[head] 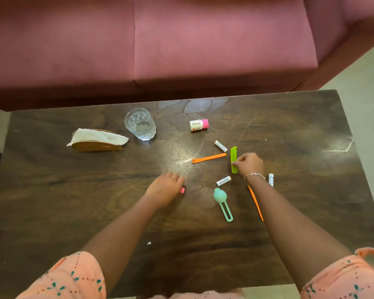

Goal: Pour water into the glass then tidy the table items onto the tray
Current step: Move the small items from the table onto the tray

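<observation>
A clear glass [140, 124] stands on the dark wooden table [73, 201], back left of centre. My right hand [249, 164] pinches a lime green clip [233, 157] lying on the table. My left hand [164, 188] rests on the table with its fingers curled over a small pink item [182, 190], of which only an end shows. Scattered near my hands are an orange strip [209, 158], a second orange strip [255, 203] partly under my right forearm, a teal clip [222, 202] and three small white tubes [221, 146] [223, 181] [271, 179]. No tray is in view.
A white bottle with a pink cap [199, 125] lies on its side behind the tubes. A wooden holder with a white tissue [97, 140] sits at the left. A pink sofa [181, 44] runs along the table's far edge. Pale floor [367, 87] shows at the right.
</observation>
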A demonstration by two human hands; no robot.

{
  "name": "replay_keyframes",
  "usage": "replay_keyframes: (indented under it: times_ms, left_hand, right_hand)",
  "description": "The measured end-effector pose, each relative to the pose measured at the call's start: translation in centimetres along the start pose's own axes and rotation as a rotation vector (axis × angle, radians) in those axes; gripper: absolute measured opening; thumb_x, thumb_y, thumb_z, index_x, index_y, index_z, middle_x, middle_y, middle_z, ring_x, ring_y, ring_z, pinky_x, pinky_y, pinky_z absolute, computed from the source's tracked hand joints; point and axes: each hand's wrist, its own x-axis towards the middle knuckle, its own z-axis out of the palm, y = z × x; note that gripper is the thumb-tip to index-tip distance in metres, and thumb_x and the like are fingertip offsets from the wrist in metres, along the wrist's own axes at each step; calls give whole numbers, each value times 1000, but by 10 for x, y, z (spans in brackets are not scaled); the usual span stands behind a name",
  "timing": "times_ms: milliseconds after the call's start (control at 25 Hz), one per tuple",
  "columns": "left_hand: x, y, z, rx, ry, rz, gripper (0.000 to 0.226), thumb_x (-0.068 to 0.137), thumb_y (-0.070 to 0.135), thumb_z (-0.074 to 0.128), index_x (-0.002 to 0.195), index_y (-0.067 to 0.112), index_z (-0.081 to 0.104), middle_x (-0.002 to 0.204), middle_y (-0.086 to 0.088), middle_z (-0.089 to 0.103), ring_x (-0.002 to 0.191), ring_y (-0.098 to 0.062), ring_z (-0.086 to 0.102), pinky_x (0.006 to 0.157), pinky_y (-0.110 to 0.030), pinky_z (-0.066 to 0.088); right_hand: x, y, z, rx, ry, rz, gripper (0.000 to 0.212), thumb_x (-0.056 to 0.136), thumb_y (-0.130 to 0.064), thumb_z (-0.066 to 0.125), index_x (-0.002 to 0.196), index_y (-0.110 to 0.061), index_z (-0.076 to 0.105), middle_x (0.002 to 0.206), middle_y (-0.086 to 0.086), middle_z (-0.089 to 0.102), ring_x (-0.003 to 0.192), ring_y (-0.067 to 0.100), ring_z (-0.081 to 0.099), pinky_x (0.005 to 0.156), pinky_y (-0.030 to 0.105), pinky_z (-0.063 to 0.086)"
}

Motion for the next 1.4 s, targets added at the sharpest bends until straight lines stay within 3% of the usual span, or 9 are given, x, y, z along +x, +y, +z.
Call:
replay_keyframes:
  times_ms: [240,480,720,800,960,1080,1200,1400]
  left_hand:
    - [-64,-7,-31,-44,65,-55,30,89,2,38,119,7,41,125,-12,47,113,-29,44,84,-37,41]
    - [-132,-39,-31,-55,190,-80,28,93,9,37,121,9,41,125,-10,48,115,-28,44,82,-36,41]
    - [-236,-99,-11,-137,332,-206,30,85,-2,45,113,10,44,117,-9,50,107,-27,47,76,-36,43]
    - [-271,-121,-2,-158,371,-231,28,85,-3,45,109,10,45,114,-9,51,104,-27,48,74,-36,43]
    - [-339,-164,15,-193,456,-307,23,86,-1,46,106,11,46,110,-9,52,100,-27,50,68,-33,39]
    - [-381,-192,31,-218,464,-395,18,88,3,43,105,9,46,111,-10,52,102,-29,49,71,-38,41]
    - [-407,-219,45,-284,480,-486,15,91,11,45,105,9,45,112,-10,51,103,-29,49,76,-40,42]
    - [-424,-246,57,-401,513,-616,19,91,19,49,106,7,46,112,-11,53,103,-30,51,78,-39,41]
  right_hand:
    - [-71,-24,0,83,-40,-198,8,73,-5,69,80,0,67,77,16,66,72,21,55,66,26,39]
    - [-137,-58,31,128,-18,-301,11,75,-4,68,85,-4,67,75,10,64,75,23,60,76,40,51]
    - [-230,-115,96,310,-46,-353,7,78,6,61,84,4,63,71,15,62,62,27,58,69,48,54]
    - [-259,-134,119,356,-56,-359,7,79,8,60,81,1,62,71,15,61,58,26,56,66,45,54]
    - [-310,-171,165,412,-108,-378,11,80,10,59,82,-2,59,63,10,56,51,17,51,44,24,48]
    - [-339,-196,195,410,-165,-407,9,80,10,59,83,1,61,68,12,58,58,23,54,55,32,49]
    - [-363,-218,221,346,-224,-466,20,79,9,61,69,-9,58,75,16,60,68,27,56,69,42,50]
    - [-370,-250,251,211,-294,-549,18,78,5,63,71,-11,60,71,14,61,66,26,56,71,44,53]
